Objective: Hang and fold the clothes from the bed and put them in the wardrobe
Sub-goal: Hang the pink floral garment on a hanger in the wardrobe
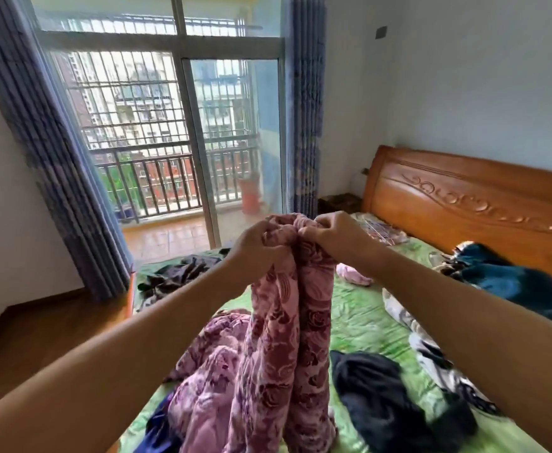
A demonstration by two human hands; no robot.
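Bed point(359, 322) runs from the foreground to the headboard point(464, 204) at right. Left hand point(255, 243) and right hand point(330, 233) sit side by side above mid-bed, each with a grip on the top of the held garment point(278, 322), whose lower end lies on the bed. Corner heap point(183, 273): on the bed, left, behind the hands. Near heap point(382, 403): right of the held garment. Long garment point(431, 348): further right. Headboard heap point(513, 282): against the headboard. Hangers point(379, 228): behind the right hand. Sliding door point(203, 142): beyond the bed.

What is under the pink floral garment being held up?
The pink floral garment rests on the green bedsheet; a dark blue garment shows at its near-left edge. Anything else beneath is covered.
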